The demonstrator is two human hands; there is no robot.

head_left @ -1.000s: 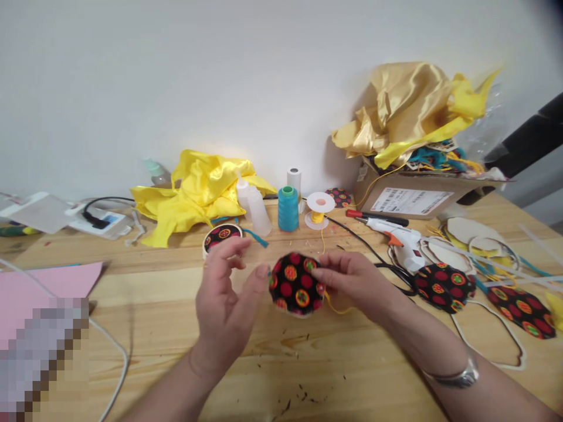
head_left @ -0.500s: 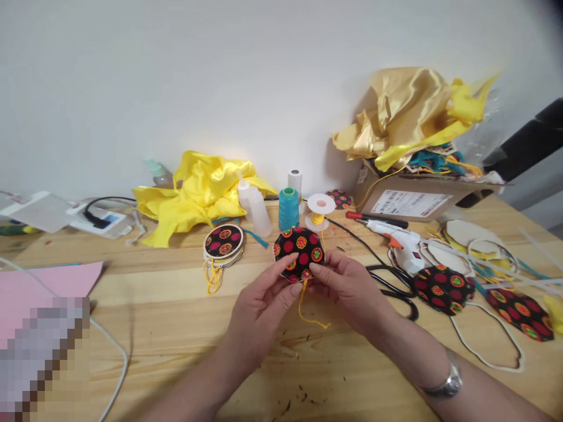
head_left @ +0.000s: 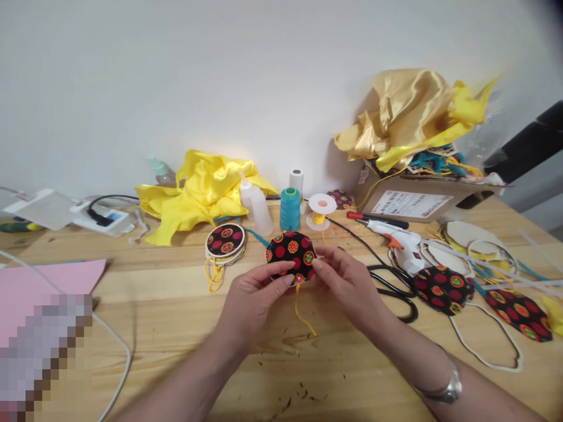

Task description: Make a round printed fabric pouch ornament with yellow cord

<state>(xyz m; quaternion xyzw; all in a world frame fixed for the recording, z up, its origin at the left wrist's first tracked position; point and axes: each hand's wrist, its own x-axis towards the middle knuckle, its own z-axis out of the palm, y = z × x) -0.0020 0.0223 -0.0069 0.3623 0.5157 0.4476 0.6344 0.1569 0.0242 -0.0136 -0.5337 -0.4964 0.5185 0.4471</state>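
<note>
Between my two hands is a rounded, fabric-covered disc (head_left: pixel 290 252), black with red, orange and green flower dots and a pale edge. From its lower rim hangs a short yellow cord (head_left: pixel 303 319). My left hand (head_left: pixel 255 299) pinches the disc's lower left side, thumb on the front face. My right hand (head_left: pixel 343 281) grips its right edge between thumb and fingers; some fingertips are hidden behind it. To the left lies a stack of similar round pieces (head_left: pixel 226 240) with pale rims and yellow cord loops. A spool of yellow cord (head_left: pixel 321 211) stands just behind the disc.
Behind stand a teal thread cone (head_left: pixel 290 210), white bottles (head_left: pixel 261 214) and yellow satin (head_left: pixel 202 190). At right are a glue gun (head_left: pixel 400 240), black-handled scissors (head_left: pixel 396 299), patterned fabric pieces (head_left: pixel 444 290), a pale wooden outline (head_left: pixel 488 346) and a cardboard box (head_left: pixel 409 196) heaped with fabric.
Both hands have shifted slightly left with the disc. The right hand has moved out toward the disc's edge, and the hanging yellow cord has swung.
</note>
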